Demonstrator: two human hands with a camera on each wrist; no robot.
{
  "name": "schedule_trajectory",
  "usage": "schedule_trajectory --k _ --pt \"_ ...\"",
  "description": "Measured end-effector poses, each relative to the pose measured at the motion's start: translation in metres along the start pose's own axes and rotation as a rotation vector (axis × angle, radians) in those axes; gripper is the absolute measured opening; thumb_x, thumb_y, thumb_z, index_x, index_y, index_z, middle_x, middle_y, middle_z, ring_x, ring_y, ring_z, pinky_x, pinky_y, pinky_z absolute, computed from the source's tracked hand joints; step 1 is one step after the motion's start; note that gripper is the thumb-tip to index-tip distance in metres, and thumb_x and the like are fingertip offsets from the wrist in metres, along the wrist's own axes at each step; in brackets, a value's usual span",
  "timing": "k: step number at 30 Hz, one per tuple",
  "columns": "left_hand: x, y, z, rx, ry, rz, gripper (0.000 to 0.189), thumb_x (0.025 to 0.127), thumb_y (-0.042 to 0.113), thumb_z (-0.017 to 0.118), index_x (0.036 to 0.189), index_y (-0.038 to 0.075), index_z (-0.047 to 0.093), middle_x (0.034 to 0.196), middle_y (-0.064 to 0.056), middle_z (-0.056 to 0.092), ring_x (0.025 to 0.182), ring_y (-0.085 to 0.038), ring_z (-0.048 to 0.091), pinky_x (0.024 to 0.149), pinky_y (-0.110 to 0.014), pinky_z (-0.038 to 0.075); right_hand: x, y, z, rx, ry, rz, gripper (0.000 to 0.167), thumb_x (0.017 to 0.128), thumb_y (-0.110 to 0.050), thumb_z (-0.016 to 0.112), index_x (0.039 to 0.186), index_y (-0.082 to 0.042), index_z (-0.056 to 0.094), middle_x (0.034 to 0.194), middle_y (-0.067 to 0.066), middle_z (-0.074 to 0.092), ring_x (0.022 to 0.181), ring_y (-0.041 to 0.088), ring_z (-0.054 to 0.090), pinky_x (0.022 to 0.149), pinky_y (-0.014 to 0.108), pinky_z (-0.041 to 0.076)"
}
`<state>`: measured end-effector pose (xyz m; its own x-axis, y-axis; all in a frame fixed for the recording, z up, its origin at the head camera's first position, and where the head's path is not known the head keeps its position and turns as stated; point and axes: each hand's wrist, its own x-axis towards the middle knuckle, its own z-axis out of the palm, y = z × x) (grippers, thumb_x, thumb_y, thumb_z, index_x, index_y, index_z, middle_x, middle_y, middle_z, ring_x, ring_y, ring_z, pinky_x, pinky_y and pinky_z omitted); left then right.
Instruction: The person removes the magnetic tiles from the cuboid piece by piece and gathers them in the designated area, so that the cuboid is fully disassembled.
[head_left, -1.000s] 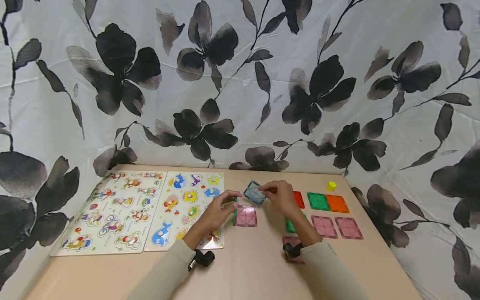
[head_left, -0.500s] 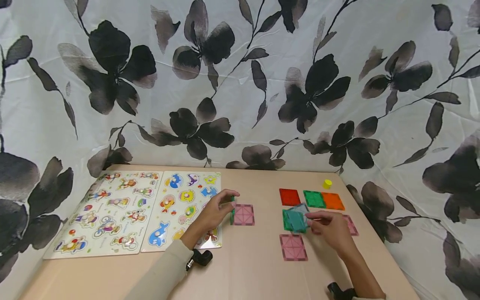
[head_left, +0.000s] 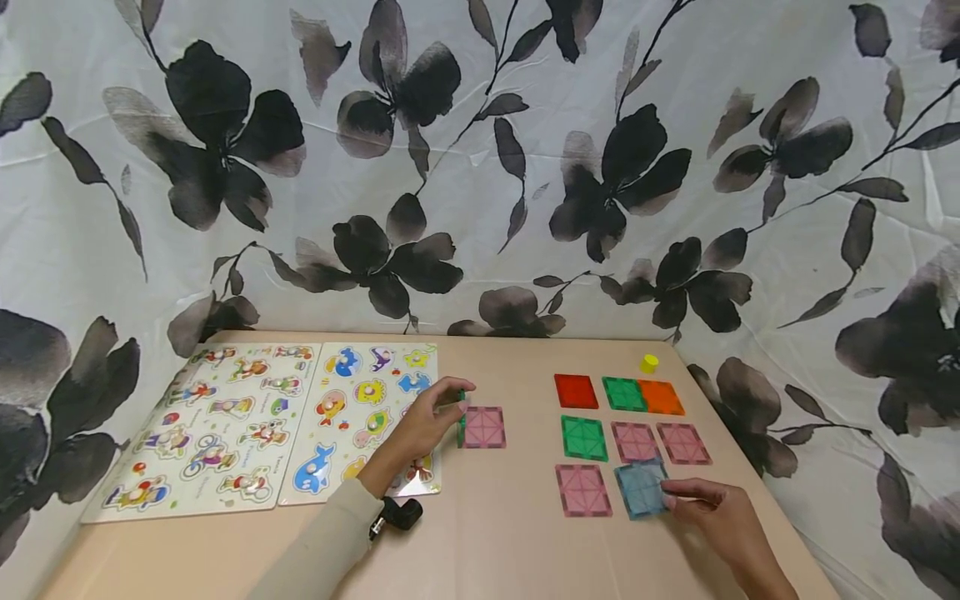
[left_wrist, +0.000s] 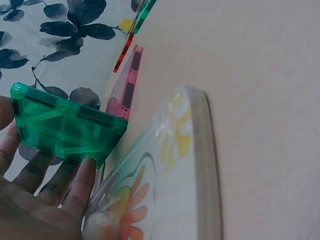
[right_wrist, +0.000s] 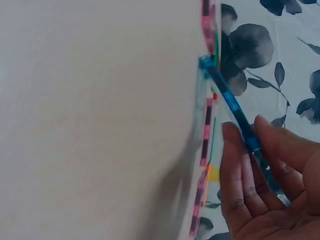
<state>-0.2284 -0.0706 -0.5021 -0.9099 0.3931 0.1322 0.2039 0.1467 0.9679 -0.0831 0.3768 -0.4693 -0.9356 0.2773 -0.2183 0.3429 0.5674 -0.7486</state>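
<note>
My left hand holds a translucent green magnetic tile on edge, its fingers behind the tile in the left wrist view. Against or close beside that tile lies a pink magnetic tile; whether they touch is hard to tell. Over at the right, my right hand pinches a translucent blue magnetic tile between thumb and fingers. The blue tile is tilted and partly raised from the table in the right wrist view. It overlaps the near edge of a pink tile in the head view.
Around the blue tile lie more flat tiles: red, green, orange and pink. A small yellow cylinder stands at the back. Two picture puzzle boards cover the left side. A floral cloth hangs behind.
My right hand has carried the blue tile from beside the left hand, over the green tile, to the near right. My left hand stays in place with its green tile.
</note>
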Motion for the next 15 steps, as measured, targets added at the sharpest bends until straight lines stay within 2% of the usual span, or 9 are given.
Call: schedule_trajectory --k 2,4,7,12,15 --pt "0.0 0.0 0.0 0.003 -0.002 -0.005 0.032 0.11 0.017 0.057 0.142 0.017 0.06 0.153 -0.01 0.058 0.147 -0.037 0.05 0.124 -0.06 0.038 0.001 0.002 0.0 -0.105 0.004 -0.02 0.03 0.095 -0.019 0.082 0.122 -0.006 0.08 0.119 0.012 0.08 0.092 0.012 0.076 0.08 0.026 0.065" --pt "0.0 0.0 0.0 0.003 -0.007 -0.006 0.031 0.11 0.018 0.057 0.142 0.019 0.06 0.154 -0.012 0.057 0.147 -0.037 0.05 0.124 -0.06 0.038 0.001 0.001 0.0 -0.213 0.02 -0.05 0.029 0.094 -0.023 0.083 0.12 -0.009 0.081 0.117 0.014 0.08 0.092 0.018 0.077 0.083 0.038 0.066" --pt "0.0 0.0 0.0 0.006 -0.016 -0.005 0.031 0.111 0.019 0.057 0.142 0.02 0.06 0.155 -0.016 0.056 0.147 -0.038 0.05 0.125 -0.06 0.038 0.002 -0.009 0.005 -0.331 0.052 -0.099 0.026 0.092 -0.025 0.084 0.115 -0.012 0.083 0.114 0.014 0.081 0.09 0.022 0.077 0.083 0.048 0.065" --pt "0.0 0.001 -0.002 0.028 -0.009 0.001 0.033 0.11 0.017 0.058 0.142 0.021 0.06 0.154 -0.013 0.058 0.148 -0.038 0.051 0.124 -0.06 0.04 0.009 -0.045 0.032 -0.306 0.013 -0.226 0.026 0.091 -0.02 0.085 0.117 -0.016 0.082 0.112 0.008 0.08 0.094 0.02 0.075 0.085 0.039 0.066" --pt "0.0 0.004 -0.004 0.058 -0.006 0.009 0.034 0.109 0.016 0.06 0.143 0.022 0.061 0.153 -0.009 0.059 0.149 -0.038 0.051 0.123 -0.057 0.043 0.015 -0.072 0.058 -0.281 -0.029 -0.316 0.029 0.089 -0.018 0.087 0.118 -0.019 0.081 0.114 0.004 0.08 0.098 0.019 0.073 0.088 0.039 0.066"
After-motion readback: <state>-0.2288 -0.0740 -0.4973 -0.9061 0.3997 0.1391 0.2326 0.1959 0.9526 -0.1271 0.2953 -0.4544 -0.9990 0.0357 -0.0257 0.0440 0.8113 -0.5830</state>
